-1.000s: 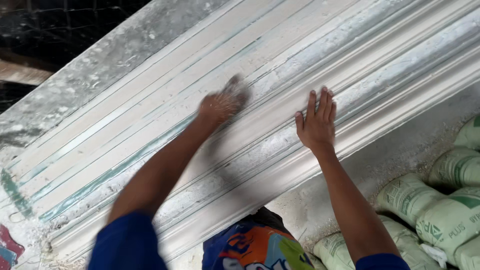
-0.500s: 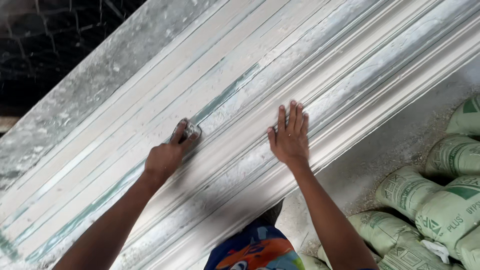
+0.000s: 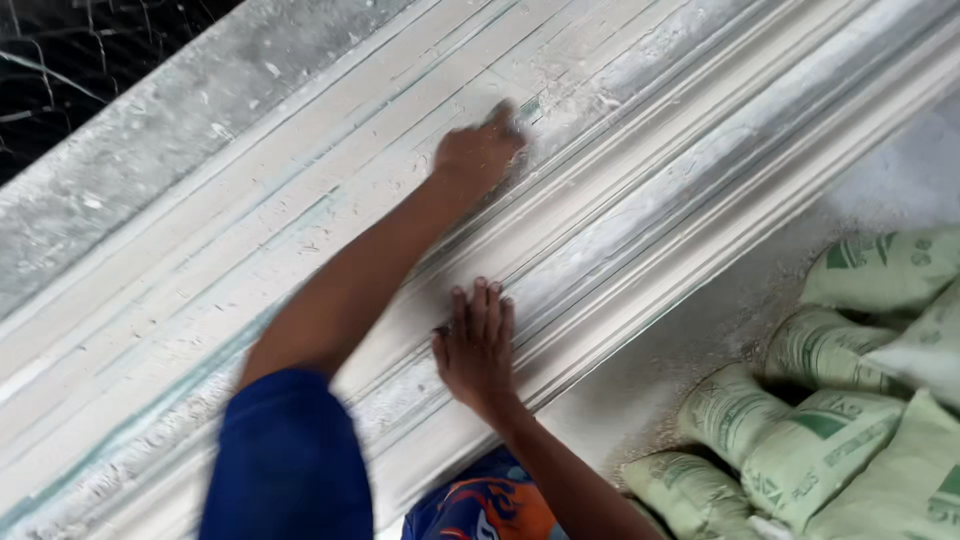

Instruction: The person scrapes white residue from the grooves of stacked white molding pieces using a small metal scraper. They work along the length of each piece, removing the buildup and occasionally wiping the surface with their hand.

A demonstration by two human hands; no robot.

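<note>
The left hand [image 3: 478,152] presses a small, mostly hidden pad against the white moulding [image 3: 640,215], while the right hand [image 3: 477,345], fingers flat, steadies its lower ridges.

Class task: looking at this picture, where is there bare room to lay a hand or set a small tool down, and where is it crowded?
Free: the flat grooved boards left of the left hand, and the dusty strip between the moulding and the sacks. Crowded: the sack pile, and the moulding under the right hand.

Blue short sleeve [image 3: 288,455], bare forearms, colourful shorts [image 3: 480,505] (orange and blue print)
</note>
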